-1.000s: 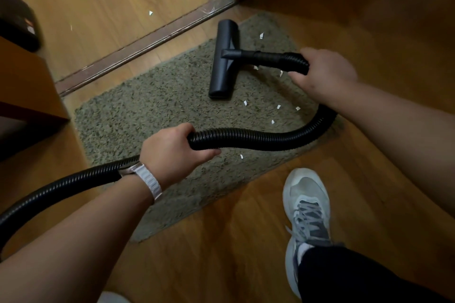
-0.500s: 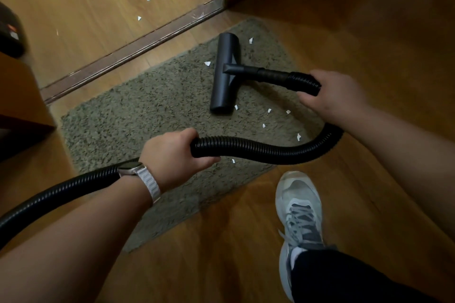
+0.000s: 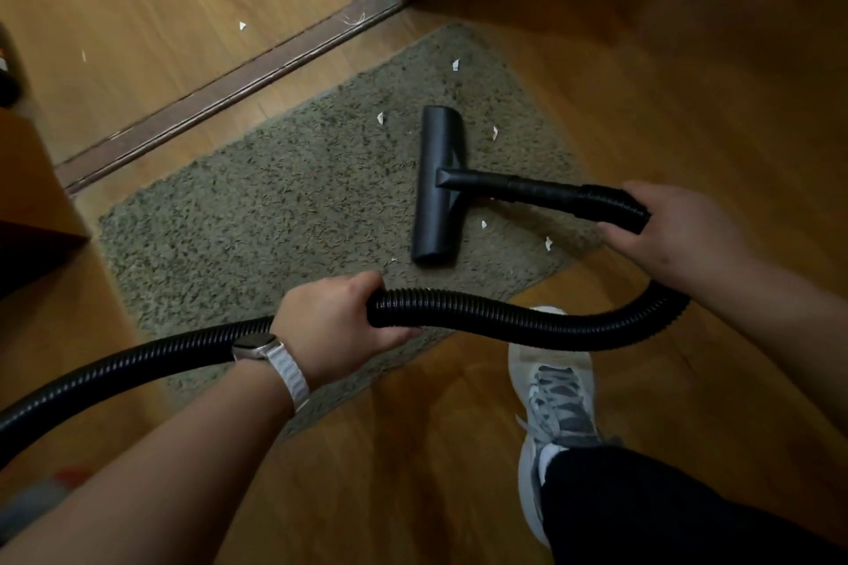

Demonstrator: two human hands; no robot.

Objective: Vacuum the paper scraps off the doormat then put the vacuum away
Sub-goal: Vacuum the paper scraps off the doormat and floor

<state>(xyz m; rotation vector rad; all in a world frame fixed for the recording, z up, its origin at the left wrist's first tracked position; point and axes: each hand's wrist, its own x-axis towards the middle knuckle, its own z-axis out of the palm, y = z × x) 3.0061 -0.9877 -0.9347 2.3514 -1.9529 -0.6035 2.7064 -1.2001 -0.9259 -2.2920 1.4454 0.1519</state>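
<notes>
Both hands grip the hose [image 3: 504,321]: left [image 3: 335,326] near, right [image 3: 674,229] by the nozzle [image 3: 438,184], apparently flat on the mat [image 3: 257,216] among scraps [image 3: 494,132].

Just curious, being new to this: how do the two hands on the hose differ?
The left hand grips the hose mid-length and wears a watch; the right hand grips it near the nozzle, wrist bare. Both curl round the same black hose.

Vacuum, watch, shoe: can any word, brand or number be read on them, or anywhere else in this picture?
None can be read.
The vacuum head and hose are plain black.
The watch face shows no figures.
The shoe shows no legible mark.
</notes>
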